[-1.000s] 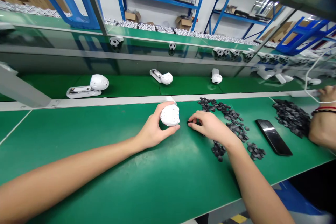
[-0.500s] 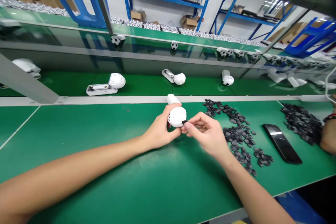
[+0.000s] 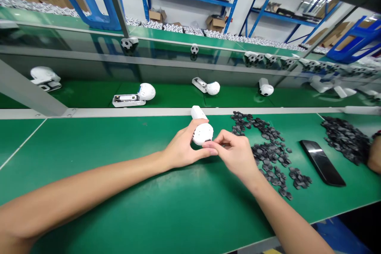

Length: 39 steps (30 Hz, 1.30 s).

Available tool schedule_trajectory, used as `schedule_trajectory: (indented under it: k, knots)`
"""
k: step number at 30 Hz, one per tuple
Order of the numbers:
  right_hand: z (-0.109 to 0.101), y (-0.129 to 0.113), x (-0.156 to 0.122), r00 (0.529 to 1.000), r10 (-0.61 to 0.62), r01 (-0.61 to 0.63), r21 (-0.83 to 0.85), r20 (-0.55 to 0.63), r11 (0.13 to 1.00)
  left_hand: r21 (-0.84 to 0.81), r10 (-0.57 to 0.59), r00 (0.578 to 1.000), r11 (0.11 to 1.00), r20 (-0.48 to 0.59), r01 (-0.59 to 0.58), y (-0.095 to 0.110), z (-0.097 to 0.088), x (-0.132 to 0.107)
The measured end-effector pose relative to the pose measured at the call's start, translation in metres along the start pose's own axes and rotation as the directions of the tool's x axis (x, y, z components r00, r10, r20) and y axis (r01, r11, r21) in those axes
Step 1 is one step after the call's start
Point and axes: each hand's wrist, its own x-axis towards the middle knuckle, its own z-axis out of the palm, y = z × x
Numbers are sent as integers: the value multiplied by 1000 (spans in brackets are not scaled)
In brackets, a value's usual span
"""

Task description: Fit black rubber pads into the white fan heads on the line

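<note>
Phone (image 3: 323,163) on table (image 3: 163,214) between piles of pieces (image 3: 269,152); housing (image 3: 202,132) left.

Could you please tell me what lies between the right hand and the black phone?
In the head view, scattered small black pieces lie on the green tabletop between the right hand and the black phone.

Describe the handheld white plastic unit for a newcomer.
On the long green worktop, find the bare left hand. It grips the white round-headed plastic unit. Unlike the white units on the green strip beyond, this one is held, the right hand at its rim.
</note>
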Motion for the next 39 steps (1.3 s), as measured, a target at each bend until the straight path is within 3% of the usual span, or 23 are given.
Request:
schedule_trajectory:
  k: [6, 9, 12, 16, 19, 28, 32, 35, 39]
  knots:
    - [3, 3, 5, 999, -27, 25, 36, 45, 999, 33, -1, 1000, 999, 25, 0, -1, -3, 3]
    - [-5, 6, 9, 986, -109, 110, -2, 126, 994, -24, 13, 1000, 1000, 7, -12, -4, -2, 6]
    - [-31, 13, 14, 969, -125, 142, -64, 212, 988, -49, 35, 999, 998, -13, -36, -5, -2, 7]
    - [-75, 36, 24, 999, 7, 6, -284, 44, 959, -80, 78, 997, 994, -4, -78, -3, -8, 6]
    - [-93, 55, 31, 997, 58, -31, -469, 43, 883, -143, 78, 997, 987, -15, -79, -2, -13, 8]
    - [-76, 67, 40, 989, 98, -24, -540, 109, 842, -151, 33, 999, 988, -36, -38, -5, -15, 9]
    - [-70, 64, 41, 993, 106, -57, -569, 53, 820, -159, 1, 1000, 987, -7, -2, -7, -10, 4]
    - [-66, 64, 41, 996, 86, -80, -606, -19, 792, -253, -32, 999, 967, 11, 34, -11, -6, 4]
    - [-62, 59, 38, 1000, 19, -27, -620, -20, 784, -344, -40, 999, 938, 0, 38, -16, -4, 6]
